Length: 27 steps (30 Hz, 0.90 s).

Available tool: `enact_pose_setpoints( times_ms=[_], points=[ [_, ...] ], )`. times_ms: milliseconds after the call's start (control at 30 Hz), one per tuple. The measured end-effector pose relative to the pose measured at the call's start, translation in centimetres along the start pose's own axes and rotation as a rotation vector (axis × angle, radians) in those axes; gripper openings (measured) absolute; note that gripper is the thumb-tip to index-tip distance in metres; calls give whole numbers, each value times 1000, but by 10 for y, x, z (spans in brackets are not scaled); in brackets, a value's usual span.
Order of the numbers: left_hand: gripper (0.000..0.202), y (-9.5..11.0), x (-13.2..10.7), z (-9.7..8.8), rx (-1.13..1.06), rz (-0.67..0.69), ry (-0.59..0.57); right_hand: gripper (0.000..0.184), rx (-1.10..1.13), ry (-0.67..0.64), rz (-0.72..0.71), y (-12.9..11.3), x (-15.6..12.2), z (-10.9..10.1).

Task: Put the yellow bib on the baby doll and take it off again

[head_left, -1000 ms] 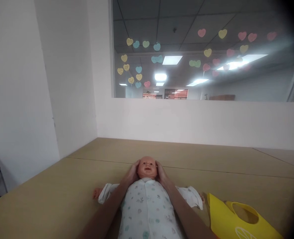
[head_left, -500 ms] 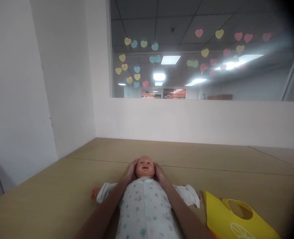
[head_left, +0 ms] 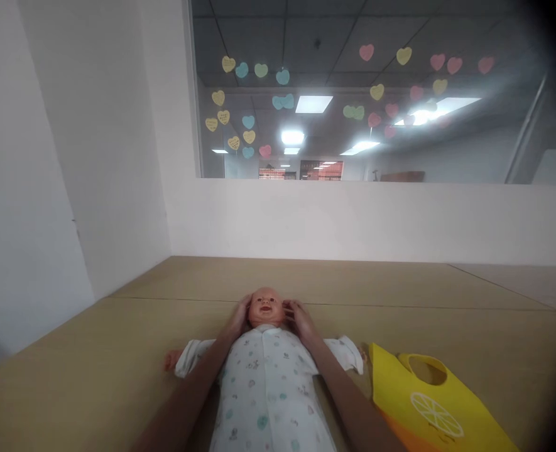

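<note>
A baby doll (head_left: 268,383) in a white, printed bodysuit lies on its back on the wooden table (head_left: 93,351), head away from me and arms spread. My left hand (head_left: 240,317) is cupped against the left side of the doll's head, its fingertips partly hidden behind it. On the other side, my right hand (head_left: 300,317) is at the head with its fingers apart and the tips close to the ear; whether they touch cannot be made out. Both my forearms reach over the doll's sleeves.
Right of the doll lies a yellow bib (head_left: 395,383) with a white citrus-slice print, near the doll's hand. A white wall (head_left: 306,220) borders the table at the back, below a window with heart-shaped notes. Another wall (head_left: 103,188) stands at the left.
My right hand has loosened from the doll's head, and its fingers now show apart. The left hand stays against the head. The view has shifted slightly, showing more of the bib.
</note>
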<state>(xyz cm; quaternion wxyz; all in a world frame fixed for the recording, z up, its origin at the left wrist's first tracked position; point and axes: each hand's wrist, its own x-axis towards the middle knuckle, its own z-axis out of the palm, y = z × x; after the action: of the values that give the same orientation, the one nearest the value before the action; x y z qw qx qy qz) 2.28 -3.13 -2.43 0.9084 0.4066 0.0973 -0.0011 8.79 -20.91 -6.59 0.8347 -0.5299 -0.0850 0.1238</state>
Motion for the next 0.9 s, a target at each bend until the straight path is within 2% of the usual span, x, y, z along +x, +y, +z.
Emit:
enact_pose_setpoints(
  times_ms=[167,233,300,400,467,500,567,667,733,767,833,900],
  points=[
    [39,0,-7,9,42,19,84,30,-78,-33,-100,-58,-73,-20],
    [39,1,-9,14,53,41,103,26,-145,-57,-193,-76,-113,-39],
    [35,3,-10,20,106,107,149,15,-301,-29,-302,-83,-157,-65],
    [28,10,-9,25,357,306,253,20,-610,61,-398,-75,-221,-103],
    [26,20,-8,25,438,371,281,20,-753,64,-391,-62,-250,-119],
    [25,25,-7,24,489,412,311,20,-816,40,-377,-56,-259,-122],
    [26,34,-8,21,769,600,447,20,-982,0,-360,-45,-267,-122],
    [34,37,-22,29,949,823,583,21,-1350,41,-362,-36,-265,-111],
    [36,31,-41,48,972,903,530,21,-1543,90,-349,-35,-263,-104],
    [37,26,-51,61,1001,921,452,21,-1599,99,-336,-36,-263,-101],
    [38,11,-69,93,1112,873,207,22,-1654,97,-321,-39,-266,-98],
    [39,-11,-80,127,1257,733,-87,23,-1675,90,-318,-44,-269,-97]
  ],
)
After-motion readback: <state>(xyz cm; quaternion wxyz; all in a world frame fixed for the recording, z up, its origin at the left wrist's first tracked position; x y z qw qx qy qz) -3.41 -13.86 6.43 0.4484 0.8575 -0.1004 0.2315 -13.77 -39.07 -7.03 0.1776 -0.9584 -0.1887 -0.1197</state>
